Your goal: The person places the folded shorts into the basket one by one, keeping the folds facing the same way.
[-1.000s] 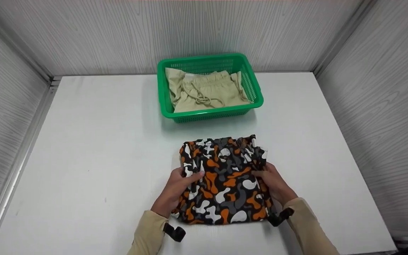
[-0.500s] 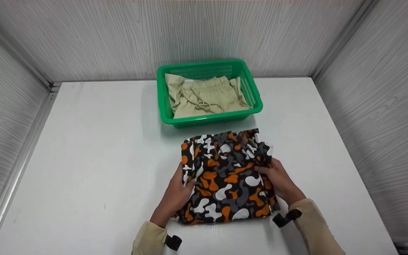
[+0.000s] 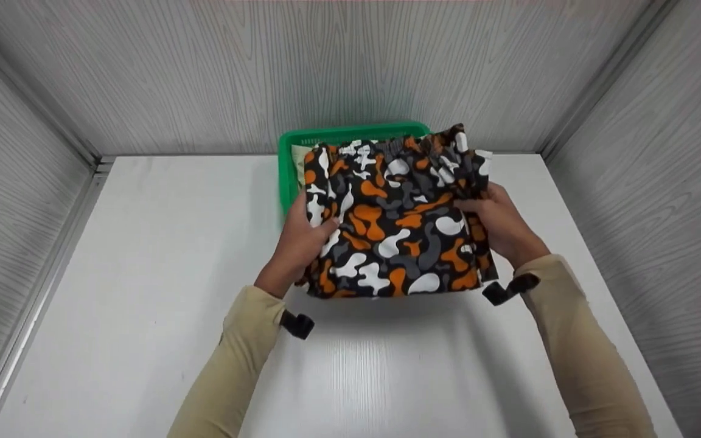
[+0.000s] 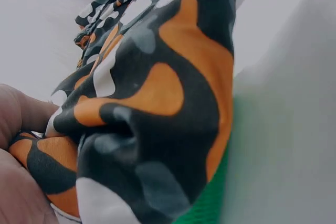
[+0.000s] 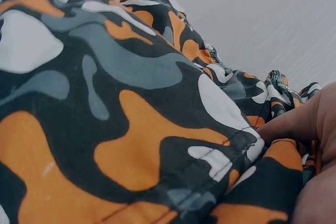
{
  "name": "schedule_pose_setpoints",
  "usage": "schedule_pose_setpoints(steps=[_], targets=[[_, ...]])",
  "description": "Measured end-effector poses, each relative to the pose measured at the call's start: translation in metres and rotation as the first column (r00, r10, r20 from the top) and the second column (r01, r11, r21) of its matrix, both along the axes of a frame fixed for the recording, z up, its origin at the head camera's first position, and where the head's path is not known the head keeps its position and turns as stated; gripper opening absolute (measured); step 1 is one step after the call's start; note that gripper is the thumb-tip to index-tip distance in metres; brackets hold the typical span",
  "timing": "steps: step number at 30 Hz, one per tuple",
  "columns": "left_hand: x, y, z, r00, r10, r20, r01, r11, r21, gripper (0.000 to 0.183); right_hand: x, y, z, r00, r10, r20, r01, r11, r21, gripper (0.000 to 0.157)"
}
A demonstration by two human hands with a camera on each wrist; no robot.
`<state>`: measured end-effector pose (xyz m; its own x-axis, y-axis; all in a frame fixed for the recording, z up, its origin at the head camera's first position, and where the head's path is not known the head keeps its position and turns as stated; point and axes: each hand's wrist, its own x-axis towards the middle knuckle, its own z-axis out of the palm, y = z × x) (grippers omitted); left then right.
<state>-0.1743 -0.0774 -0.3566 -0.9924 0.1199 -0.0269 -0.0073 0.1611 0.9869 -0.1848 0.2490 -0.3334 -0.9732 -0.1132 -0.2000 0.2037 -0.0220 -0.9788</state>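
Observation:
Folded camouflage-print shorts in black, orange, white and grey hang above the table in both hands, their gathered waistband at the far side. My left hand grips the left edge, thumb on top and the other fingers hidden beneath. On the opposite edge my right hand holds the cloth in the same way. Behind and below the shorts stands a green basket, mostly covered from the head view. A sliver of beige cloth shows inside it. Both wrist views show the patterned fabric close up, pinched by thumb and fingers.
The white table extends around the basket. Pale wood-grain panels rise at the back and on both sides, with the basket close to the back one.
Both hands have lifted the shorts off the table and carried them forward, up to the basket. The shorts now cover most of the basket and the beige garment in it.

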Motion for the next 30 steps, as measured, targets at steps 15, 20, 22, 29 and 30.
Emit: schedule_pose_setpoints(steps=[15, 20, 22, 29, 30], targets=[[-0.081, 0.018, 0.002, 0.993, 0.046, 0.106, -0.041, 0.998, -0.052, 0.086, -0.090, 0.003, 0.005, 0.998, -0.027, 0.055, 0.013, 0.971, 0.241, 0.029], [-0.083, 0.024, -0.020, 0.995, 0.028, 0.095, -0.019, 0.995, -0.102, 0.086, -0.092, 0.002, -0.023, 0.998, -0.056, 0.031, 0.041, 0.929, 0.368, 0.015], [-0.082, 0.023, -0.030, 0.999, 0.021, 0.050, -0.014, 0.990, -0.137, 0.086, -0.091, -0.001, -0.034, 0.999, -0.049, 0.002, 0.044, 0.910, 0.412, 0.013], [-0.070, 0.020, -0.046, 0.999, 0.047, 0.017, -0.037, 0.926, -0.377, 0.082, -0.086, -0.018, -0.046, 0.996, 0.046, -0.080, 0.011, 0.808, 0.589, 0.018], [-0.070, 0.021, -0.046, 0.998, 0.058, 0.035, -0.038, 0.908, -0.417, 0.082, -0.086, -0.021, -0.045, 0.994, 0.076, -0.076, -0.010, 0.773, 0.634, 0.020]])
